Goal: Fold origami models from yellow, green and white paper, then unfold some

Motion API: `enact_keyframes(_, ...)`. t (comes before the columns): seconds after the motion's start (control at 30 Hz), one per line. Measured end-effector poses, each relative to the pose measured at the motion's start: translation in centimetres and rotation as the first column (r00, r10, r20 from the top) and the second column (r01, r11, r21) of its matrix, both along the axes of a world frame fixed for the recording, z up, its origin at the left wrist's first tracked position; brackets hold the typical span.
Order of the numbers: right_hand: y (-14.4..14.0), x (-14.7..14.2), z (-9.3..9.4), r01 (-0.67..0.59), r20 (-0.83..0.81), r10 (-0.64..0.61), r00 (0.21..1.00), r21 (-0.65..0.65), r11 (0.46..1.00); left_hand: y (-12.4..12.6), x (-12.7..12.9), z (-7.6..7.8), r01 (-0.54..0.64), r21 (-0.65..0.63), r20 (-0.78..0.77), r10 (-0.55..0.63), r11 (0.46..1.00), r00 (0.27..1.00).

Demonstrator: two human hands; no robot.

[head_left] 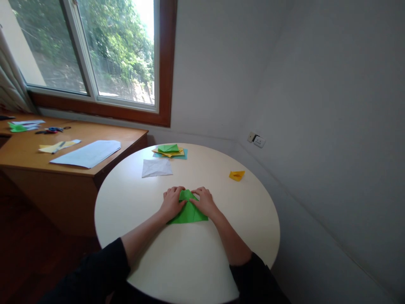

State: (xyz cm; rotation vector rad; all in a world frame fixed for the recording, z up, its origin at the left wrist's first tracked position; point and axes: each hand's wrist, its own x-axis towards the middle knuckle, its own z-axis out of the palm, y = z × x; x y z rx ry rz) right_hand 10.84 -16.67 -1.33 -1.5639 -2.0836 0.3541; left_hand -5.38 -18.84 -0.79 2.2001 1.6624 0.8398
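Both of your hands lie flat on the folded green paper sheet (189,211), which rests near the middle of the round cream tabletop (142,236). Your left hand (171,202) presses the sheet's left edge and your right hand (205,201) its right edge, fingers stretched out and close together, grasping nothing, their tips almost meeting at the paper's far point. Beyond your hands a crumpled white paper square (156,167) lies flat, and farther still sits a small stack of green, yellow and teal paper sheets (170,151). Off to the right a small folded yellow paper piece (236,175) lies well apart from everything else. On the wooden desk (104,162) at left you have a large pale sheet (87,153), a yellow strip (58,146) and scissors (50,130). No writing or labels can be read anywhere.
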Motion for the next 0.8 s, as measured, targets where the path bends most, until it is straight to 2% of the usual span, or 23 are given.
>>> enact_keyframes(0.13,-0.2,-0.1,0.2,0.006,-0.019,-0.007,1.000,-0.026,1.000,0.2,-0.1,0.0,0.047,0.018,0.161,-0.050,0.999,0.986)
enact_keyframes(0.23,-0.3,-0.2,0.4,0.009,-0.025,-0.010,1.000,-0.045,0.999,0.3,-0.1,0.0,0.041,0.012,0.240,-0.043,0.999,0.970)
enact_keyframes(0.43,-0.2,-0.1,0.5,0.008,-0.076,-0.012,0.997,-0.053,0.999,0.4,-0.2,0.2,0.045,0.029,0.264,-0.051,0.999,0.963)
enact_keyframes(0.8,0.7,0.1,-0.1,-0.011,-0.340,-0.030,0.940,-0.118,0.993,0.5,-0.8,1.0,0.012,0.045,0.347,-0.026,0.999,0.937)
